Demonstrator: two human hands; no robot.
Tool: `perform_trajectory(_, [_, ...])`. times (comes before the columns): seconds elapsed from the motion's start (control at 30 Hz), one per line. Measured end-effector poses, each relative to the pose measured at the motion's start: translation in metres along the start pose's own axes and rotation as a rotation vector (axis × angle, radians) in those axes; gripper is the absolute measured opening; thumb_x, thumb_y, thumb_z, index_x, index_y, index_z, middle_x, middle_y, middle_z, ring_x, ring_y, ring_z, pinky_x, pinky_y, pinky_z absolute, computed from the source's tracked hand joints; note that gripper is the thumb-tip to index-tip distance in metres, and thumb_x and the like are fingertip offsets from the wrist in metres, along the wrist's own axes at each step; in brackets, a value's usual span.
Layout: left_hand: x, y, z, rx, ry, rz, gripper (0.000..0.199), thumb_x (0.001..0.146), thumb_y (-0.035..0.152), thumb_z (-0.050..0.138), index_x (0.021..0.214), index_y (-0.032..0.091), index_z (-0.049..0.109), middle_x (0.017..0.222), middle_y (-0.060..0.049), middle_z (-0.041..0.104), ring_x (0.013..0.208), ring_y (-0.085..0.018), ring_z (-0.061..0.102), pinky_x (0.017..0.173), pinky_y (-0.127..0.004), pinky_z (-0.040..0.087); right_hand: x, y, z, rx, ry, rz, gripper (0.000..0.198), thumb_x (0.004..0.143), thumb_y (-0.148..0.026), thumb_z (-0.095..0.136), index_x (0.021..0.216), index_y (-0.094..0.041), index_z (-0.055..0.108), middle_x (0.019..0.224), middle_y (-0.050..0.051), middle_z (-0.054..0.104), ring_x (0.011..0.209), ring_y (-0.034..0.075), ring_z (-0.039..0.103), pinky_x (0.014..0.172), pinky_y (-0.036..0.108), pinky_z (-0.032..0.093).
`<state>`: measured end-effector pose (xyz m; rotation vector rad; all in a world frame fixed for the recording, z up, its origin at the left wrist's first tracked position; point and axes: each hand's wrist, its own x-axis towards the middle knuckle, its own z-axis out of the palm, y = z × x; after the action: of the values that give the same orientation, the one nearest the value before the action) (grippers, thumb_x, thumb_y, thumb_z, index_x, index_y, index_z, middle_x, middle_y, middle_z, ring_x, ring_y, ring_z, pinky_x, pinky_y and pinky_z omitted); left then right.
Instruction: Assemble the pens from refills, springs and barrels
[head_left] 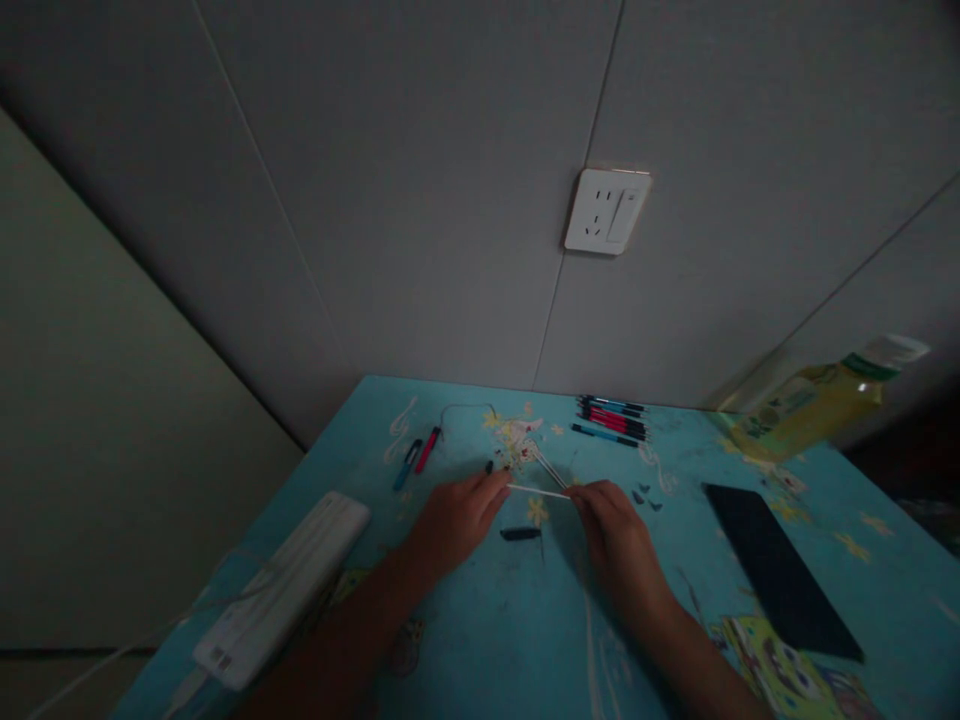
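Observation:
Between my two hands stretches a thin white rod [538,491], roughly level just above the table. My left hand [459,515] pinches near its left end, with a small dark piece by the fingertips. My right hand [611,525] grips the rod's other end, the fingers bent round it. Behind the right fingers lie thin silvery rods [551,468]. A short black tube-like piece [520,534] rests on the table in front of the hands. To the left are a blue pen part [407,465] and a red pen part [428,450].
Several blue and red pens [611,420] lie in a row by the wall. Small dark clips [646,497] and a black flat slab [780,565] are to the right. A bottle of yellow liquid [817,405] leans at the back right. A white power strip [281,590] lies left.

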<state>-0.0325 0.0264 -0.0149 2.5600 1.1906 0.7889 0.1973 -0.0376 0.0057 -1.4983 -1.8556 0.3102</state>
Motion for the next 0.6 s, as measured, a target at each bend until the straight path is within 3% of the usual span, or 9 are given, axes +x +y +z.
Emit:
perform_trajectory(0.23, [-0.002,0.007,-0.001,0.018,0.010,0.102,0.028,0.099,0.031,0.041,0.118,0.024,0.061,0.090,-0.006,0.070,0.079,-0.017,0.067,0.071,-0.028,0.053,0.000,0.003,0.003,-0.006,-0.003,-0.065,0.026,0.099,-0.022,0.040,0.107,-0.021,0.065,0.099,0.011,0.061,0.092,0.022,0.060,0.084,0.037,0.051])
perform_trajectory(0.47, [-0.004,0.013,-0.002,0.101,-0.139,0.131,0.027,0.098,0.033,0.044,0.121,0.025,0.057,0.089,-0.004,0.070,0.079,-0.020,0.068,0.066,-0.029,0.050,-0.003,-0.001,0.004,0.021,-0.065,-0.168,0.026,0.097,-0.021,0.046,0.113,-0.024,0.066,0.101,0.010,0.061,0.095,0.022,0.058,0.083,0.037,0.051])
perform_trajectory(0.6, [-0.005,0.016,-0.002,0.115,-0.150,0.137,0.022,0.097,0.035,0.046,0.104,0.021,0.061,0.084,-0.004,0.069,0.076,-0.019,0.068,0.064,-0.028,0.047,-0.003,-0.003,0.006,0.039,-0.097,-0.204,0.024,0.097,-0.020,0.048,0.113,-0.024,0.066,0.097,0.008,0.062,0.092,0.021,0.058,0.082,0.037,0.050])
